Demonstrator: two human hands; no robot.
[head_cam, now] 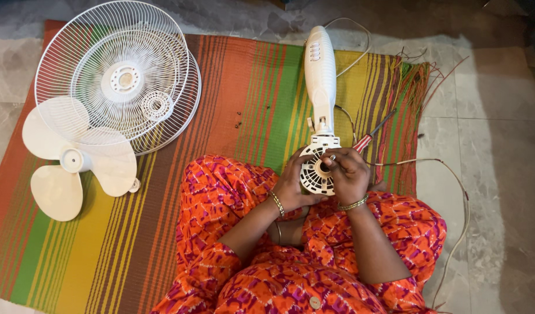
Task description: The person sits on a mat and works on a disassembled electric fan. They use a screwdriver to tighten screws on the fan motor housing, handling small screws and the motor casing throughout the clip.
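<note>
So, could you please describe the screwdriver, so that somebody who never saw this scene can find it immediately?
Start at the striped mat, then find the long white fan body lying along its right part. Just right of where that body meets the round motor housing, held in both hands, lies the screwdriver. It is the only thin tool there, with a red-and-white striped handle and a dark shaft, unlike the loose wires nearby.

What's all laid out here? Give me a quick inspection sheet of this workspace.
Surface: striped woven mat on a marble floor.
Job's things: white fan body lying flat; its round vented motor housing sits between both hands.
Clutter: two wire fan guards, stacked; fan blade; screwdriver; small dark screws.
Hands: left hand cups the housing; right hand fingers at its hub.
Cables: power cord trailing right.
Surroundings: nothing seen.
</note>
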